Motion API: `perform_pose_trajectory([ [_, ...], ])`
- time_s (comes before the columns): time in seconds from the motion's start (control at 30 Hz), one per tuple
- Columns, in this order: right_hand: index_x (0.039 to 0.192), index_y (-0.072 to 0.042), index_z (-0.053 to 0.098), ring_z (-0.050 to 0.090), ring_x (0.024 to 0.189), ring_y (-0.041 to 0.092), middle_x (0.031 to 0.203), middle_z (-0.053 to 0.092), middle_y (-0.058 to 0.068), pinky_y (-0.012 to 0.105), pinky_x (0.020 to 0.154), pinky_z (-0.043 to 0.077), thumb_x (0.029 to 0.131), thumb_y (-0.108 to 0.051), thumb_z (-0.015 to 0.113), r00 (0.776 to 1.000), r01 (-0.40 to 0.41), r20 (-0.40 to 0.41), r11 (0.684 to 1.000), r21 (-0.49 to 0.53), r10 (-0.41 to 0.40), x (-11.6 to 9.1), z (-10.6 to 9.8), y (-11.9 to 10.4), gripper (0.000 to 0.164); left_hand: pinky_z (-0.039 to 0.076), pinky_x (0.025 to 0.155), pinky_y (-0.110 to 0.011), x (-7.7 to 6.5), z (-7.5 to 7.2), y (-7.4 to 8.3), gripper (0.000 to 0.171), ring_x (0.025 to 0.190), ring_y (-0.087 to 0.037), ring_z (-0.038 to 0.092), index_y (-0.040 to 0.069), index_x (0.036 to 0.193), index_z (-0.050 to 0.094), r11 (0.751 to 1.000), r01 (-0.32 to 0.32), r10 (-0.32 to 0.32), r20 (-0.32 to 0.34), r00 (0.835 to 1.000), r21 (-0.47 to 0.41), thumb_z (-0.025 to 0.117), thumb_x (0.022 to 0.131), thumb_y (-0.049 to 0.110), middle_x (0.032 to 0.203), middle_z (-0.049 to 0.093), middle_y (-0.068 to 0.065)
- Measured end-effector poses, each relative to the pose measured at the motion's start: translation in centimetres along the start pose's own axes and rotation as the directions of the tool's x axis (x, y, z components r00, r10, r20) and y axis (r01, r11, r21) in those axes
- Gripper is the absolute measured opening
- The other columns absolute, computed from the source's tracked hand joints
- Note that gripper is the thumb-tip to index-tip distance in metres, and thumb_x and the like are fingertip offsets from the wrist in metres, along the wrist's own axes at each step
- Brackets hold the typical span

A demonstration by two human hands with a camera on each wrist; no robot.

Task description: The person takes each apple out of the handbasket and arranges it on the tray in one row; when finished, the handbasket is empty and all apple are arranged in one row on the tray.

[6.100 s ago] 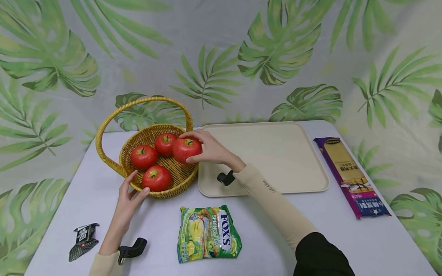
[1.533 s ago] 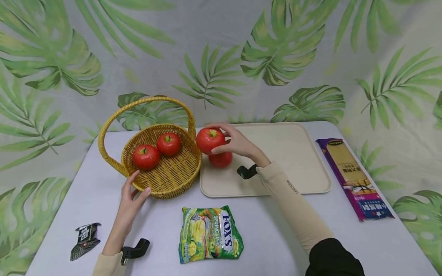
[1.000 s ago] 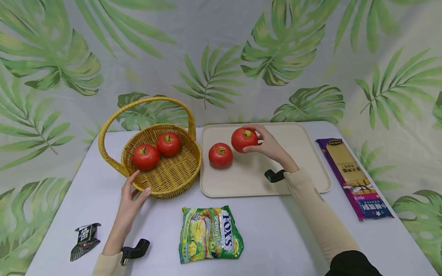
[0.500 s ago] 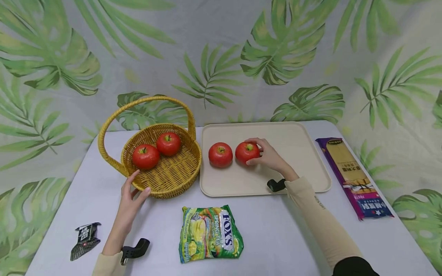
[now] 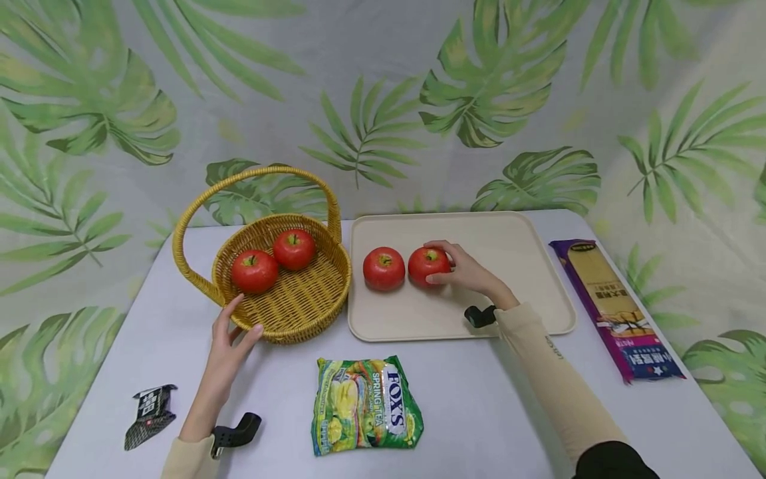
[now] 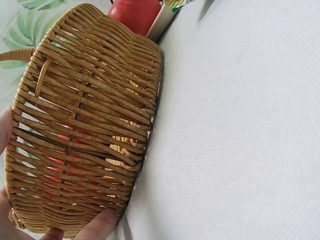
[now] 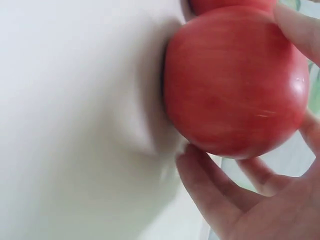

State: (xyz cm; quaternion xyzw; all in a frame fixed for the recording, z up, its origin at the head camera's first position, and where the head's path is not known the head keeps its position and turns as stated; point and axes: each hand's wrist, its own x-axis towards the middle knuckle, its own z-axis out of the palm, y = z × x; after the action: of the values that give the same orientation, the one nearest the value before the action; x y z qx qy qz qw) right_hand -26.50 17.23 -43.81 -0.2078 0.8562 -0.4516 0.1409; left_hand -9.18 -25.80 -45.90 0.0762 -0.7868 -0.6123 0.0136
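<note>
In the centre of the frame, an apple (image 5: 423,267) on the tray (image 5: 413,320) is gripped by the curled right hand (image 5: 471,271); a second apple (image 5: 383,269), just beside it, could be knocked rolling by a careless release. At left, the basket (image 5: 305,293) is touched by the spread left hand (image 5: 225,349), whose fingers are cropped in the left wrist view. Grip firmness cannot be told.

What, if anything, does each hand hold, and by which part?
The right hand holds the right apple on the tray by its sides. The left hand touches the basket at its rim and outer wall; a grip cannot be confirmed.
</note>
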Motion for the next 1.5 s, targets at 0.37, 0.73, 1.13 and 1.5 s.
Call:
perform_pose_trajectory([
  [0.37, 0.129, 0.008, 0.049, 0.043, 0.121, 0.041, 0.13, 0.048, 0.026, 0.054, 0.107, 0.028, 0.088, 0.0, 0.065, 0.974, 0.204, -0.133, 0.966, 0.158, -0.184, 0.0, -0.1, -3.9, 0.045, 0.028, 0.103, -0.062, 0.0, 0.0, -0.1, 0.073, 0.136, -0.047, 0.015, 0.025, 0.154, 0.013, 1.0, 0.008, -0.008, -0.006, 1.0, 0.0, 0.058, 0.097, 0.023, 0.155, -0.006, -0.012],
  [0.73, 0.122, 0.005, 0.055, 0.051, 0.114, 0.036, 0.123, 0.056, 0.02, 0.049, 0.099, 0.04, 0.088, 0.001, 0.065, 0.934, 0.356, -0.123, 0.902, 0.243, -0.336, 3.4, 4.8, -8.4, 0.035, 0.029, 0.102, -0.062, 0.1, 0.1, -0.1, 0.072, 0.135, -0.049, 0.015, 0.024, 0.154, 0.014, 1.0, 0.005, -0.005, -0.008, 1.0, 0.006, 0.058, 0.097, 0.023, 0.155, -0.005, -0.014],
  [1.13, 0.128, 0.001, 0.053, 0.049, 0.118, 0.033, 0.129, 0.054, 0.017, 0.046, 0.099, 0.041, 0.09, -0.007, 0.066, 0.895, 0.42, 0.069, 0.883, 0.211, -0.442, 8.9, 10.8, -12.9, 0.041, 0.028, 0.102, -0.064, 0.3, 0.2, 0.0, 0.071, 0.135, -0.05, 0.014, 0.023, 0.154, 0.015, 1.0, 0.006, -0.006, -0.014, 1.0, 0.011, 0.058, 0.097, 0.023, 0.155, -0.005, -0.014],
  [1.5, 0.139, -0.005, 0.046, 0.04, 0.129, 0.026, 0.141, 0.045, 0.013, 0.038, 0.103, 0.037, 0.091, -0.012, 0.066, 0.935, 0.312, 0.148, 0.947, 0.083, -0.321, 12.8, 12.7, -16.7, 0.052, 0.028, 0.102, -0.064, 0.1, 0.0, -0.1, 0.072, 0.135, -0.05, 0.014, 0.023, 0.154, 0.014, 1.0, 0.012, -0.012, -0.02, 1.0, 0.006, 0.058, 0.097, 0.023, 0.155, -0.004, -0.015],
])
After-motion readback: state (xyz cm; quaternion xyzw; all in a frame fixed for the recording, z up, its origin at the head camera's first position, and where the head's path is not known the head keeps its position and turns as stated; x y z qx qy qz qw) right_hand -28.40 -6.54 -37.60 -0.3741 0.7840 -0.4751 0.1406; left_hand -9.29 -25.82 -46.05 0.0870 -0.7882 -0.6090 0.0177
